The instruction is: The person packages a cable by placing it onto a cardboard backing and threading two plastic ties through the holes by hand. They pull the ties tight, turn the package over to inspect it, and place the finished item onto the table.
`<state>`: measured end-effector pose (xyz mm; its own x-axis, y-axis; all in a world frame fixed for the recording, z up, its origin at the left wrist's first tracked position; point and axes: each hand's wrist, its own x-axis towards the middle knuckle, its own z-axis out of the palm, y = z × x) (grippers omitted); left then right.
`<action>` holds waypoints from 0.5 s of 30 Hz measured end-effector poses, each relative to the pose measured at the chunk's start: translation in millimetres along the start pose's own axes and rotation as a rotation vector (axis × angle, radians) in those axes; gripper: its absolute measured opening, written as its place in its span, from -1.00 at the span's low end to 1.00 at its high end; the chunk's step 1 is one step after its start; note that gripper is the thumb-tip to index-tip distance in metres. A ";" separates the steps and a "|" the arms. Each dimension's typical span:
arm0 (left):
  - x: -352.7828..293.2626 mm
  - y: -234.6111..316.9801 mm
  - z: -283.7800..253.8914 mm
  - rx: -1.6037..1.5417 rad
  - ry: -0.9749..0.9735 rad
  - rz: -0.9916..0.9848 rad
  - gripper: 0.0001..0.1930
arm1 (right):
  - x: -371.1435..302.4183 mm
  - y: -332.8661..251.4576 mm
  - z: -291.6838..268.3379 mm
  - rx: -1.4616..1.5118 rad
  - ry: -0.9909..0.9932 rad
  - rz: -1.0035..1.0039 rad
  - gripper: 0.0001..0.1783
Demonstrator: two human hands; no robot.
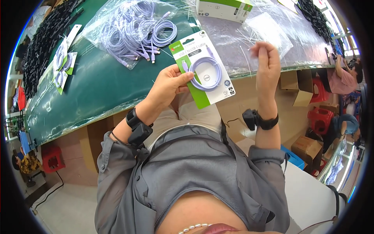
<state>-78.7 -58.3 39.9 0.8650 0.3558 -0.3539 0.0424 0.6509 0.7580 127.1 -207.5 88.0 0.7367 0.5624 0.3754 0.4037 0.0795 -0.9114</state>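
Note:
My left hand (168, 86) grips the left edge of a carded USB cable pack (205, 70), thumb on the front and fingers behind. The card is green and white with a hang hole at the top, and a coiled lilac cable shows on its face. It is held up over the table's front edge, slightly tilted. To its right my right hand (268, 64) is raised near the thin white ties (246, 42), apart from the pack. Its fingers look curled but the fingertips are smeared, so anything between them cannot be made out.
Loose lilac cables (126, 33) lie heaped on clear plastic on the green table (93, 93). More carded packs (62, 70) rest at left. A green-and-white box (224, 11) stands at the back. Black cable piles (44, 43) flank the table. Cardboard boxes (307, 146), red stools (321, 119) and people are around.

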 end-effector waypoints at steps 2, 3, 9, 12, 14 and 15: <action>-0.7 -0.9 0.7 -0.013 -0.032 0.015 -0.72 | -21.9 16.9 3.0 -0.085 -0.221 0.165 -0.74; -2.5 -2.6 1.5 -0.033 -0.062 0.030 -0.71 | -36.3 24.9 5.7 -0.171 -0.448 0.333 -0.71; -6.3 -11.5 5.9 -0.101 -0.174 -0.019 -0.67 | -83.2 45.0 41.3 0.591 -0.398 0.615 -0.57; -9.4 -13.3 4.8 -0.099 -0.201 -0.047 -0.67 | -75.5 42.9 36.8 0.841 -0.587 0.780 -0.58; -11.0 -14.8 2.9 -0.141 -0.240 -0.053 -0.66 | -74.1 31.8 36.7 0.855 -0.577 0.825 -0.58; -12.7 -16.4 1.7 -0.182 -0.277 -0.058 -0.66 | -73.9 24.7 36.6 0.868 -0.567 0.871 -0.58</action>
<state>-89.5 -74.7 32.9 0.9679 0.1353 -0.2116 0.0265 0.7828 0.6217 62.8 -216.9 31.6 0.1674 0.9385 -0.3020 -0.7004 -0.1023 -0.7064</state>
